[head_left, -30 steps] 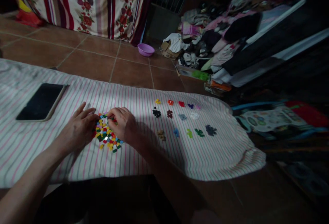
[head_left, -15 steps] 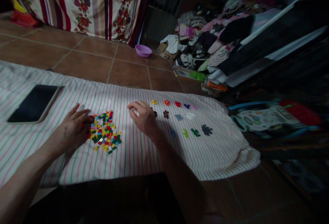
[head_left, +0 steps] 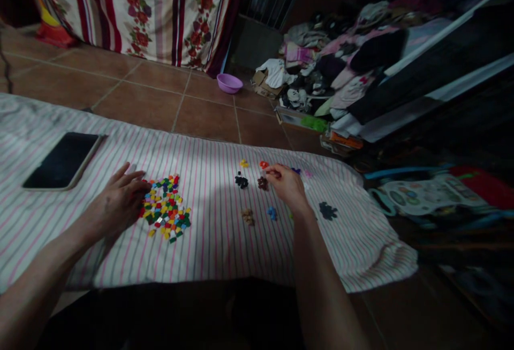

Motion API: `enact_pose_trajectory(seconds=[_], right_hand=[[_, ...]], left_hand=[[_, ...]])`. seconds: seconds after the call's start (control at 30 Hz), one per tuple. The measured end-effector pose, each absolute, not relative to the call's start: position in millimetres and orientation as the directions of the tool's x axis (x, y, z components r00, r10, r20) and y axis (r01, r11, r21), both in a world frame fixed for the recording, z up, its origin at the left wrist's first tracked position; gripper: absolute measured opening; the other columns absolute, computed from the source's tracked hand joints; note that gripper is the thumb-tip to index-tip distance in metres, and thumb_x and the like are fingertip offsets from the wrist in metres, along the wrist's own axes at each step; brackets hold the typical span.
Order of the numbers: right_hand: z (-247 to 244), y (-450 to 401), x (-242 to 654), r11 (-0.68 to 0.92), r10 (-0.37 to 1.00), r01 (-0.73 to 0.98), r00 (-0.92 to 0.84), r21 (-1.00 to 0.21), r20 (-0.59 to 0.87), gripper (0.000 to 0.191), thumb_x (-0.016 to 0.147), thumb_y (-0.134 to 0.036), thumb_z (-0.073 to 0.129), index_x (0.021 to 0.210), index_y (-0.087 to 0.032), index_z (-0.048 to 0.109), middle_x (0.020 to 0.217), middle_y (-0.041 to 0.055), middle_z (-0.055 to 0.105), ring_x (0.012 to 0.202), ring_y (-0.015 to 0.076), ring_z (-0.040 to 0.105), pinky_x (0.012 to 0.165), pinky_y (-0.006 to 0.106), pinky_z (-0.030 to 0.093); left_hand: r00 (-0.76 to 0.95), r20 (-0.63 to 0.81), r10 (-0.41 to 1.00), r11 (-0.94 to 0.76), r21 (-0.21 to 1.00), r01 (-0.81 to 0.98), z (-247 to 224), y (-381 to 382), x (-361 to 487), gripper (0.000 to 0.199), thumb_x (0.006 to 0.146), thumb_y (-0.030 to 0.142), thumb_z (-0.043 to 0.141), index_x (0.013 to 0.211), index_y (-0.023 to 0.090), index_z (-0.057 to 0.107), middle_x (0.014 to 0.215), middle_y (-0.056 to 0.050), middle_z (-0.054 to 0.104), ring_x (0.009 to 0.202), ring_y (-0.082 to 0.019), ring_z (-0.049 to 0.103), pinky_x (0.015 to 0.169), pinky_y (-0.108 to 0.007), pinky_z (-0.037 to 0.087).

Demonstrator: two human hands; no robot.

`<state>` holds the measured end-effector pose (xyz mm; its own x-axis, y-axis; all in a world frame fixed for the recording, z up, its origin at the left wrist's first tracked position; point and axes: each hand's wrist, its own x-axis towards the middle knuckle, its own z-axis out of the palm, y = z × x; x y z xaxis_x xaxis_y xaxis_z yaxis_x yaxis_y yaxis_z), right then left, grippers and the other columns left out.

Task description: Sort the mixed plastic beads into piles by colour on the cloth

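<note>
A mixed heap of small colourful pieces (head_left: 166, 208), like tiny toy bricks, lies on the striped cloth (head_left: 212, 253). My left hand (head_left: 120, 197) rests at the heap's left edge, fingers apart and partly touching it. Over the sorted clusters, my right hand (head_left: 285, 181) has its thumb and fingertips pinched together; what they hold is too small to make out. Just by those fingertips are the brown cluster (head_left: 262, 183) and the orange cluster (head_left: 263, 164). Black pieces (head_left: 241, 181), yellow pieces (head_left: 244, 163), tan pieces (head_left: 248, 216) and blue pieces (head_left: 272, 213) lie nearby. My right hand and forearm hide other clusters.
A phone or tablet (head_left: 62, 160) lies on the cloth at the left. Dark grey pieces (head_left: 328, 211) sit right of my forearm. Beyond the cloth, a purple basin (head_left: 229, 83) stands on the tiled floor, near piled clothes (head_left: 333, 61).
My right hand has moved right, from the space beside the heap to the brown and orange clusters, uncovering the black and tan pieces. The left hand stays at the heap. The view has shifted slightly.
</note>
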<state>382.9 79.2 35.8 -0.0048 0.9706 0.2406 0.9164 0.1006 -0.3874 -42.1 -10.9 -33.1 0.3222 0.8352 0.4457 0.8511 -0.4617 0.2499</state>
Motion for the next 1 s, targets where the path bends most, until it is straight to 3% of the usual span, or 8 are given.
enact_pose_trajectory(seconds=[0.3,0.47,0.7,1.0], right_hand=[[23,78,388,0.008,0.99,0.946,0.038,-0.324,0.135,0.019,0.079,-0.017,0.061,0.096,-0.021,0.068,0.085,0.0014,0.071,0.077,0.0155,0.064,0.07,0.026,0.045],[16,76,388,0.017,0.992,0.953,0.022,-0.301,0.127,0.006,0.079,-0.019,0.063,0.082,-0.021,0.066,0.08,0.0006,0.069,0.075,0.0151,0.063,0.067,0.026,0.044],[14,79,391,0.038,0.991,0.948,0.005,-0.315,0.135,0.011,0.079,-0.019,0.061,0.083,-0.023,0.07,0.081,0.0002,0.072,0.075,0.0155,0.065,0.068,0.027,0.045],[20,77,391,0.018,0.993,0.956,0.019,-0.294,0.12,0.018,0.08,-0.02,0.058,0.086,-0.025,0.075,0.083,0.0009,0.075,0.08,0.0178,0.068,0.07,0.027,0.046]], left_hand=[[0.33,0.441,0.835,-0.461,0.231,0.857,-32,-12,-43,0.027,0.082,0.023,0.043,0.096,0.028,0.066,0.098,0.001,0.075,0.113,-0.023,0.063,0.122,-0.047,0.027],[0.309,0.43,0.848,-0.445,0.263,0.856,-30,-12,-43,0.026,0.083,0.023,0.043,0.098,0.029,0.064,0.1,0.003,0.074,0.114,-0.022,0.062,0.121,-0.049,0.026],[0.304,0.397,0.866,-0.437,0.306,0.846,-27,-12,-44,0.026,0.078,0.023,0.048,0.096,0.031,0.065,0.1,0.005,0.075,0.115,-0.023,0.061,0.121,-0.051,0.027],[0.273,0.413,0.869,-0.407,0.279,0.87,-28,-10,-43,0.02,0.083,0.033,0.048,0.094,0.026,0.064,0.107,-0.003,0.071,0.115,-0.025,0.061,0.121,-0.049,0.028]])
